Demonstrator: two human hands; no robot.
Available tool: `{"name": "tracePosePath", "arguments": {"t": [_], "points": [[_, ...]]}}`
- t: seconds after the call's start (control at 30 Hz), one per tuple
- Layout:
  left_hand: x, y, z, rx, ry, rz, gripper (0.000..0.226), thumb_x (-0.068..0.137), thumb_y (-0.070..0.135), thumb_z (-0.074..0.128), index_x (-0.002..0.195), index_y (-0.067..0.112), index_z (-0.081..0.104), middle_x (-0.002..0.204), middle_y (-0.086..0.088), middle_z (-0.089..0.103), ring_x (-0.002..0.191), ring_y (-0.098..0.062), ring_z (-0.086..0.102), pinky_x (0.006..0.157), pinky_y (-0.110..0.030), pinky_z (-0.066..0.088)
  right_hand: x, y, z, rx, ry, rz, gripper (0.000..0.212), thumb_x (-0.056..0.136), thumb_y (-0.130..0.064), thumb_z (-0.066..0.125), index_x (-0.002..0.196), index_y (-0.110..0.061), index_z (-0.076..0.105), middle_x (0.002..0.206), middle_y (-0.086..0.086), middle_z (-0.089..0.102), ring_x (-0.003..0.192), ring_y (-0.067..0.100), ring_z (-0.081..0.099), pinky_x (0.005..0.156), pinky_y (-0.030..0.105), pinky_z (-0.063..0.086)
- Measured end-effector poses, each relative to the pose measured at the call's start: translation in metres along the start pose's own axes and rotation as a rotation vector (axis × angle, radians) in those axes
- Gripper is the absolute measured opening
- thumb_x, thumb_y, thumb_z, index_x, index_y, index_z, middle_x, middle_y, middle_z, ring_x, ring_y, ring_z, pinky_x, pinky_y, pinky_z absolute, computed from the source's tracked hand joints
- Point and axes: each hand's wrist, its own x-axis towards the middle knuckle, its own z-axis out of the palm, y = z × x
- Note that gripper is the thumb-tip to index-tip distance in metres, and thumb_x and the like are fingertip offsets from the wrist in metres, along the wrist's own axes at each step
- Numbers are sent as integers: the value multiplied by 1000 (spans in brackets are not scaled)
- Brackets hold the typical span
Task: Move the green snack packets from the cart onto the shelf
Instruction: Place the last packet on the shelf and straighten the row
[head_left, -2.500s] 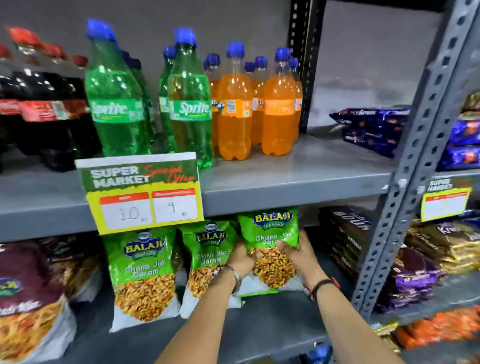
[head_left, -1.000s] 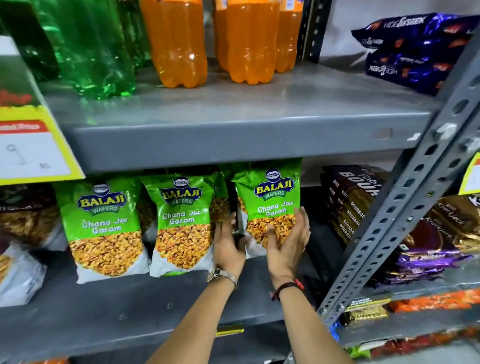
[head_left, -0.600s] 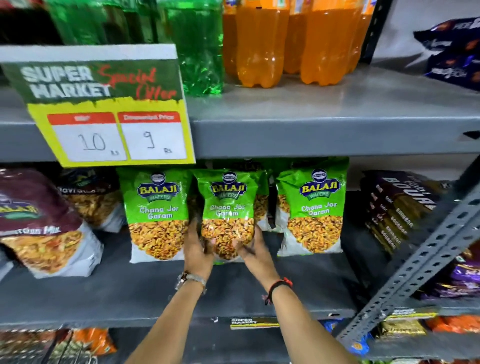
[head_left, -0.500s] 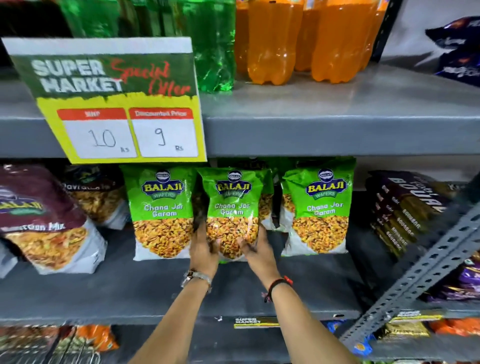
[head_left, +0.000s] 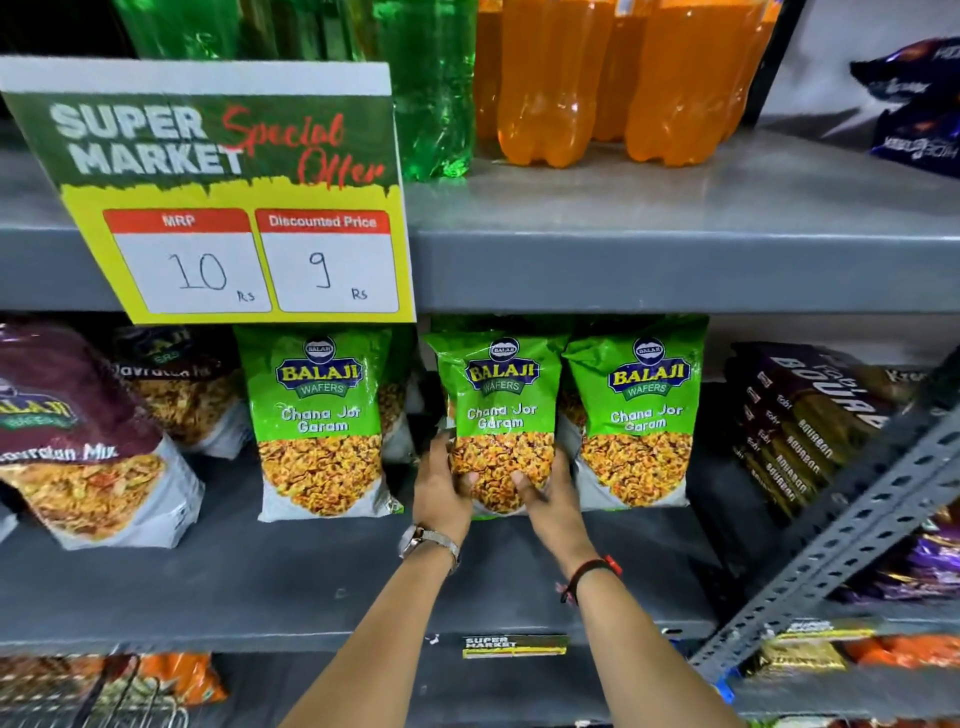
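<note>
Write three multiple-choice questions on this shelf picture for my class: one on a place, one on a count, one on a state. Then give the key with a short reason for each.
1. Where is the price sign?
A. on the upper shelf's edge
B. on the floor
C. inside a cart

2. How many green packets stand in the front row?
A. one
B. three
C. six

3. What is the state of the middle green packet?
A. lying flat
B. torn open
C. upright, held by both hands

Key: A, it hangs above the packets; B, three fronts face out; C, the left hand and right hand grip its base.
</note>
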Motion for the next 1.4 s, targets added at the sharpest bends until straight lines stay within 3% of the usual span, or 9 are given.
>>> {"name": "tracePosePath", "arguments": {"t": [0.27, 0.4, 0.5, 0.63, 0.8, 0.93, 1.03, 1.17, 1.4], "points": [[-4, 6, -42, 34, 301, 152, 48, 78, 3, 61, 123, 8, 46, 122, -28, 50, 112, -40, 49, 92, -43, 46, -11, -35, 11, -161, 229, -286, 80, 82, -15, 62, 144, -10, 13, 152, -2, 12, 141, 12, 5, 117, 31, 8], [-2, -9, -86, 135, 424, 105, 50, 72, -1, 64, 120, -1, 50, 118, -30, 51, 108, -46, 49, 95, -54, 39, -17, -58, 35, -235, 230, -386, 74, 79, -17, 57, 143, -14, 19, 155, 9, 15, 139, 11, 7, 113, 23, 3], [-1, -31, -116, 135, 427, -29, 56, 75, 8, 64, 127, 4, 43, 129, -28, 45, 116, -44, 43, 100, -49, 34, -24, -65, 65, -196, 144, -431, 64, 81, -13, 54, 139, -12, 30, 151, 11, 31, 137, 11, 17, 112, 20, 11], [7, -50, -143, 177, 448, -5, 57, 75, 12, 66, 127, 0, 43, 128, -30, 47, 116, -45, 44, 99, -47, 32, -25, -61, 100, -197, 137, -371, 54, 85, -13, 54, 136, -13, 38, 150, 8, 34, 142, 17, 14, 117, 35, 19], [23, -74, -160, 75, 312, -112, 83, 67, 37, 65, 134, 1, 32, 138, -27, 39, 128, -40, 36, 108, -48, 29, -26, -57, 135, -390, 215, -466, 59, 85, -33, 43, 140, -15, 30, 152, 1, 17, 141, 13, 10, 117, 29, -11], [28, -86, -159, -169, 90, -222, 73, 80, 23, 62, 139, 10, 22, 144, -13, 38, 133, -27, 36, 108, -35, 31, -28, -58, 161, -167, -77, -218, 74, 85, -31, 56, 144, -12, 17, 152, 10, 28, 141, 22, 25, 116, 40, 27], [31, -88, -156, -182, 42, -206, 59, 81, 22, 57, 133, 7, 34, 128, -13, 52, 120, -26, 48, 95, -29, 36, -21, -56, 166, -50, -84, -39, 58, 84, -24, 61, 132, -6, 36, 130, 17, 55, 120, 30, 53, 98, 37, 44], [32, -84, -150, -167, 38, -171, 44, 85, 6, 54, 128, 5, 41, 124, -18, 57, 108, -22, 53, 90, -25, 37, -19, -53, 162, -79, -17, -17, 48, 83, -24, 62, 122, -6, 43, 120, 17, 63, 112, 30, 59, 94, 40, 48], [27, -75, -143, -174, 11, -140, 45, 87, 14, 53, 129, 6, 39, 123, -18, 57, 105, -21, 53, 84, -24, 36, -20, -53, 149, -66, -83, 8, 53, 85, -22, 60, 130, -8, 36, 129, 14, 57, 120, 27, 53, 96, 30, 39]]}}
